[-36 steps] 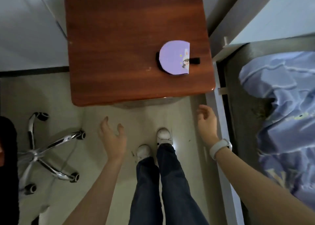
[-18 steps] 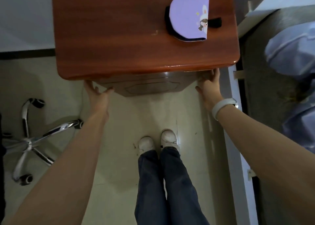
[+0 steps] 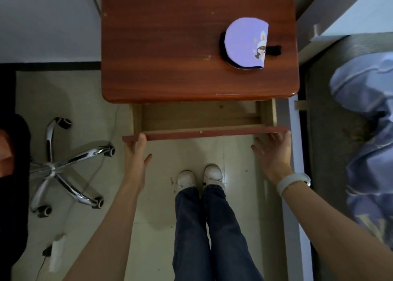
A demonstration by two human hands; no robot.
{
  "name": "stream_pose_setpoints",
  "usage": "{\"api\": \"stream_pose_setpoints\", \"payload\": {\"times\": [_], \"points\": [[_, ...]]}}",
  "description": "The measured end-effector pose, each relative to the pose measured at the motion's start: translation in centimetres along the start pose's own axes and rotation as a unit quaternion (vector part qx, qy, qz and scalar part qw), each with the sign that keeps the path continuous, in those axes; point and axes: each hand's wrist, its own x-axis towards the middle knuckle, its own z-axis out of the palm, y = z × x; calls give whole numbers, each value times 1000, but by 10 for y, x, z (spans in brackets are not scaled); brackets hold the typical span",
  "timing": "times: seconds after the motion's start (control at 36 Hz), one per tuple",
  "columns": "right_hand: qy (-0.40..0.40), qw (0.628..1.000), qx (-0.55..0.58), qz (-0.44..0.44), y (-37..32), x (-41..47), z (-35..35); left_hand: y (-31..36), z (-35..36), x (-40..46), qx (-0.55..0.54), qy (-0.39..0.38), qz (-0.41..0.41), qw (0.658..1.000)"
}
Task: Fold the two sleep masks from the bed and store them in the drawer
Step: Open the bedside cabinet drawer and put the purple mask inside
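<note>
A folded purple sleep mask (image 3: 244, 44) with a cartoon print lies on the right side of the wooden nightstand top (image 3: 170, 46). A black layer and a black strap (image 3: 274, 50) stick out from under it; I cannot tell whether that is a separate mask. Below the top, the drawer (image 3: 200, 114) stands pulled out, and its inside looks bare. My left hand (image 3: 136, 153) holds the left end of the drawer front (image 3: 212, 133), one finger over its top edge. My right hand (image 3: 274, 153) has spread fingers, the tips touching the front's right end.
A swivel chair's chrome base (image 3: 63, 166) stands on the tiled floor to the left. The bed with a blue quilt (image 3: 365, 110) runs along the right, its frame (image 3: 297, 174) close beside my right arm. My feet (image 3: 200, 176) are just in front of the drawer.
Both hands rose from in front of me to the edges under the nightstand top. Since then the drawer has slid out toward me, with both hands at its front.
</note>
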Motion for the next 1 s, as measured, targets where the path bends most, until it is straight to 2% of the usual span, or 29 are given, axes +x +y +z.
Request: {"api": "stream_pose_setpoints", "payload": {"times": [0.08, 0.22, 0.39, 0.5, 0.58, 0.64, 0.69, 0.78, 0.83, 0.92, 1.0], "points": [[-18, 1000, 9, -2, -2, -8, 8, 0, 5, -3, -22, 24, 3, 999], [66, 998, -6, -11, -3, -19, 29, -3, 11, -6, -109, 77, -20, 991], [83, 996, 4, 25, 2, -19, 30, -9, 11, -2, -112, 95, -44, 988], [87, 996, -6, 32, -2, -22, 32, -6, 12, -3, -67, 98, -57, 991], [123, 989, -70, 50, -8, -26, 33, 2, 19, -6, 58, 146, -44, 987], [173, 971, -165, 22, -15, -33, 32, 14, 26, -15, 168, 189, 20, 967], [206, 948, -232, -66, -26, -42, 31, 29, 33, -29, 248, 213, 99, 940], [176, 904, -310, -238, -53, -53, 43, 52, 44, -41, 364, 204, 221, 881], [134, 867, -365, -311, -78, -51, 60, 69, 52, -39, 431, 179, 281, 839], [91, 807, -443, -380, -115, -38, 90, 95, 66, -30, 510, 127, 314, 790], [70, 771, -504, -382, -146, -17, 116, 114, 74, -11, 559, 88, 305, 766]]}}
